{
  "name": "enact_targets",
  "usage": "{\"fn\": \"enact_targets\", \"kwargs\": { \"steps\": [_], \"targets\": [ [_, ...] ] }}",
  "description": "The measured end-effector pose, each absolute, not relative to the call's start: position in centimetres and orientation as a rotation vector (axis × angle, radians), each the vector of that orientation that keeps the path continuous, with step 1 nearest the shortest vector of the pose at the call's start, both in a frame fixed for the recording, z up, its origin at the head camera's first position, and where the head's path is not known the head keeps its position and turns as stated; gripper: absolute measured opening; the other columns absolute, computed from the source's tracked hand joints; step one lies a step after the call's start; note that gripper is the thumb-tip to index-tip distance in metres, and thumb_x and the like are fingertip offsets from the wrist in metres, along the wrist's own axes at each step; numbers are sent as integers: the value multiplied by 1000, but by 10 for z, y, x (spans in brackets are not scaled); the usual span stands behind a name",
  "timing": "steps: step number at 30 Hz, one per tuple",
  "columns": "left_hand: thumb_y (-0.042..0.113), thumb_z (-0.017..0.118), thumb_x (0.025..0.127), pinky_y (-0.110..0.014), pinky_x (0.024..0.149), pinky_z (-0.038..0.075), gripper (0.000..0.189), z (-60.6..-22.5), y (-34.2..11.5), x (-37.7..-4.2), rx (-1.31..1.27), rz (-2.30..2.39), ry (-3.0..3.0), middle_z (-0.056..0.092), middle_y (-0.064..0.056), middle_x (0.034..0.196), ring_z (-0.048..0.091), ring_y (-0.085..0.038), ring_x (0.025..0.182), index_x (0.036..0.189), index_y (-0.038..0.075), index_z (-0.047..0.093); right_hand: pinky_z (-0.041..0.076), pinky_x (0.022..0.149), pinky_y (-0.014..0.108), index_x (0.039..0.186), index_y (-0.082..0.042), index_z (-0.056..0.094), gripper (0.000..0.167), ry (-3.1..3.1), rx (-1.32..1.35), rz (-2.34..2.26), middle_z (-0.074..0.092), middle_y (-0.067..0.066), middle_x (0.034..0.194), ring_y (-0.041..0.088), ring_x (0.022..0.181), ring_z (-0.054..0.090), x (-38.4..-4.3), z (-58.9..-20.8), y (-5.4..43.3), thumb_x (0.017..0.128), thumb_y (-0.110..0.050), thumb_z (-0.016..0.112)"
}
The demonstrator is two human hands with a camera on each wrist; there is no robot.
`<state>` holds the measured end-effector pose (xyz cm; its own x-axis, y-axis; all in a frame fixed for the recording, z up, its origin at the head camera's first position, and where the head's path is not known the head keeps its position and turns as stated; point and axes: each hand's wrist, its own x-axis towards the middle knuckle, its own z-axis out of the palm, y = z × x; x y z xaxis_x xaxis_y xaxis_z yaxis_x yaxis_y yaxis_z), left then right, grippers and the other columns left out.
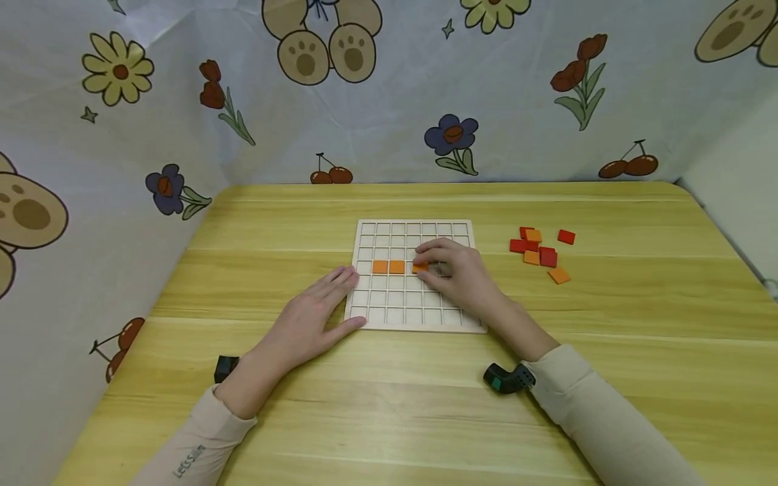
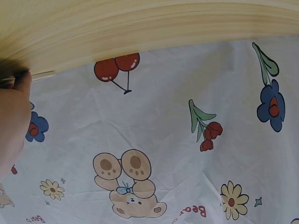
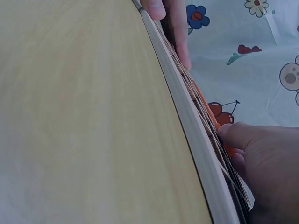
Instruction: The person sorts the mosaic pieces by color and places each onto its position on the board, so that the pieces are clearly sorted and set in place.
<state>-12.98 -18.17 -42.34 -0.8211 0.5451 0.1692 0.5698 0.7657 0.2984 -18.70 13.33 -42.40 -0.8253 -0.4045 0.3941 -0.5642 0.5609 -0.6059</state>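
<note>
A pale wooden grid board [image 1: 395, 317] lies on the table. Two orange square tiles [image 1: 387, 267] sit side by side in one of its rows. Over that same row, my right hand [image 1: 452, 270] pinches another orange tile [image 1: 419, 268] between thumb and fingers, a short way right of the pair. In the right wrist view the right hand [image 3: 271, 158] is low at the board's surface. My left hand [image 1: 316, 314] rests with straight fingers along the board's left edge, thumb at the front left corner. Only part of the left hand [image 2: 14, 121] shows in the left wrist view.
Right of the board, several loose red tiles [image 1: 548, 257] and orange tiles [image 1: 559, 275] lie scattered on the wooden table [image 1: 389, 405], some overlapping. A cloth printed with bears and flowers [image 1: 389, 115] hangs behind the table's back edge. Each wrist wears a black device [image 1: 509, 379].
</note>
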Motion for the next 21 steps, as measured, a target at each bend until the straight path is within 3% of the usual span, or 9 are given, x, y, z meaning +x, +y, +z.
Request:
{"fn": "enact_targets", "kwargs": {
  "steps": [10,21],
  "targets": [
    [56,62,103,-52,124,38,78,-423,-181,-129,-916,-528,-2881,39,-8,169,34,-28,158,162,8,42,57,99,46,119,-10,82,22,-2575,909,1035,69,9,133,25,118,68,-185,-428,136,97,-11,78],
    [56,60,104,-52,125,37,79,-421,-183,-129,-915,-520,-2892,37,-8,169,33,-28,159,163,9,40,55,109,47,130,-7,76,31,-2544,1030,944,63,14,144,30,131,63,-181,-428,133,99,-2,72]
  ]
}}
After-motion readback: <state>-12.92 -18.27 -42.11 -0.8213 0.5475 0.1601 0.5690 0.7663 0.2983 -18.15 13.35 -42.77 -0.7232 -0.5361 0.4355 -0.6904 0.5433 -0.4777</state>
